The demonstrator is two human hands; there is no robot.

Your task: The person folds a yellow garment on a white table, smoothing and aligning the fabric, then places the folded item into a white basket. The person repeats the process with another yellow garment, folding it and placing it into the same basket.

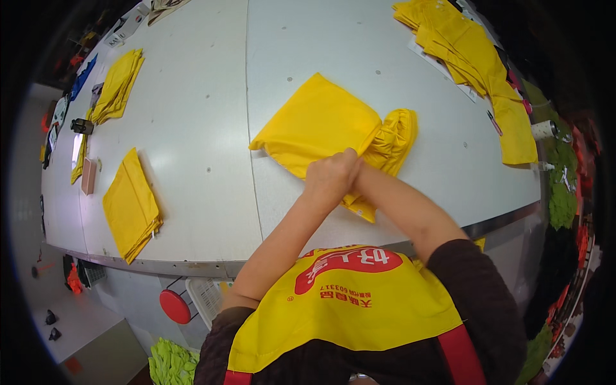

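Note:
A yellow cloth piece [321, 122] lies folded flat in front of me, with a bunched, wrinkled part [394, 136] at its right side. At its near edge my two hands meet, one crossing against the other. My left hand [324, 176] is closed, its fingers bent over the cloth. My right hand [352, 163] is tucked against the left and partly hidden; its fingers look closed on the cloth too. A small corner of yellow cloth [360, 209] sticks out toward me below the right wrist.
A folded yellow stack [131, 208] sits at the left, another yellow pile [119, 83] behind it. More yellow cloth [471, 48] spreads along the far right, near a pen [495, 123] and a white roll [544, 130]. The table's metal edge [192, 268] runs before me; a red stool [174, 307] stands below.

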